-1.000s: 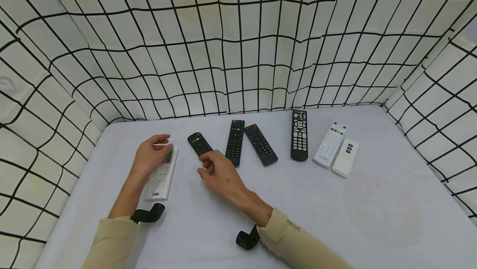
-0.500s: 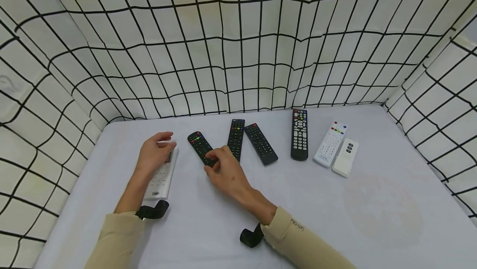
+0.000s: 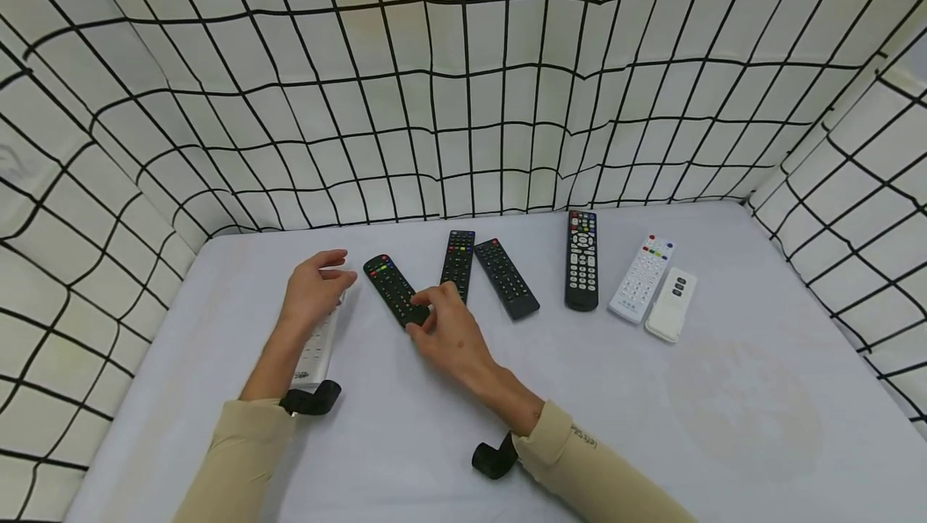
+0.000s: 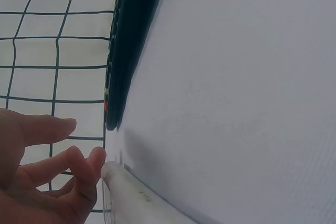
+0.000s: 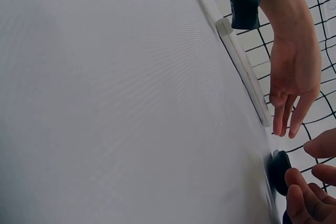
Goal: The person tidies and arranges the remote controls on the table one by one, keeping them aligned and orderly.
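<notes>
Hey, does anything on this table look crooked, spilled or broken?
No spill or breakage stands out. Only angles look uneven: the round-topped black remote at the right hand slants, while the white-keyed black remote lies nearly straight.

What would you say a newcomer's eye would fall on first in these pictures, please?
Probably the black grid first, filling the background behind the table and on both sides. Next would be the left hand, over a white remote on the left, and the right hand, at the near end of a black remote. Five more remotes lie spread toward the right, ending with two white ones.
</notes>
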Demonstrator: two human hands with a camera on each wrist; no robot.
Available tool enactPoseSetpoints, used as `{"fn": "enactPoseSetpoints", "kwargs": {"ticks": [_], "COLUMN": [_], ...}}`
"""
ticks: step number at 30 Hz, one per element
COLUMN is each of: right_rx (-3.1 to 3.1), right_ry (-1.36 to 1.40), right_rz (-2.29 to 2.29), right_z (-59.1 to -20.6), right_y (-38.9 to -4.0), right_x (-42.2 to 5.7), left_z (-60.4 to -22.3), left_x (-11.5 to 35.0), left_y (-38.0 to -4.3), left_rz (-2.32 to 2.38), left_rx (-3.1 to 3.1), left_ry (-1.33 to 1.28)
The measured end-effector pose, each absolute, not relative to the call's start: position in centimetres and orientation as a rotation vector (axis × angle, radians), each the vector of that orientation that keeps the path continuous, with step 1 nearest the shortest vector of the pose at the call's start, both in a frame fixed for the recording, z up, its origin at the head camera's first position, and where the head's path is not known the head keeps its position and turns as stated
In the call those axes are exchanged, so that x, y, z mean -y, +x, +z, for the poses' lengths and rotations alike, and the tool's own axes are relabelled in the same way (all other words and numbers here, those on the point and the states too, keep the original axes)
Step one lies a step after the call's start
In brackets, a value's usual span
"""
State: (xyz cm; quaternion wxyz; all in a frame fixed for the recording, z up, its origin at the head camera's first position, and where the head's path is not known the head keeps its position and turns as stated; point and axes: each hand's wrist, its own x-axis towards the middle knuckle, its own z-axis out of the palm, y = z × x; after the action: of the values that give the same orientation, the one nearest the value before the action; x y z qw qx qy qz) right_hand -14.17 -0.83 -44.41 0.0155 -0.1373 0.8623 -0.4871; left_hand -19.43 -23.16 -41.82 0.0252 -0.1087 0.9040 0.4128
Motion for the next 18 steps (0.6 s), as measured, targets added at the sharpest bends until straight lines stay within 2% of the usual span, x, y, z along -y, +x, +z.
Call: {"fn": "enactPoseSetpoints", "kwargs": {"ticks": [18], "right_rx": [-2.759], "right_ry": [-0.409], "right_rz": [-1.414], "right_z": [-44.7], "right_y": [-14.0], "right_x": [-0.1], "left_z": [-41.9], "left_x": [22.0], "left_y": [-20.2], "left_rz": [1.176], "left_rx": [-2.773], "left_ry": [-0.246]}}
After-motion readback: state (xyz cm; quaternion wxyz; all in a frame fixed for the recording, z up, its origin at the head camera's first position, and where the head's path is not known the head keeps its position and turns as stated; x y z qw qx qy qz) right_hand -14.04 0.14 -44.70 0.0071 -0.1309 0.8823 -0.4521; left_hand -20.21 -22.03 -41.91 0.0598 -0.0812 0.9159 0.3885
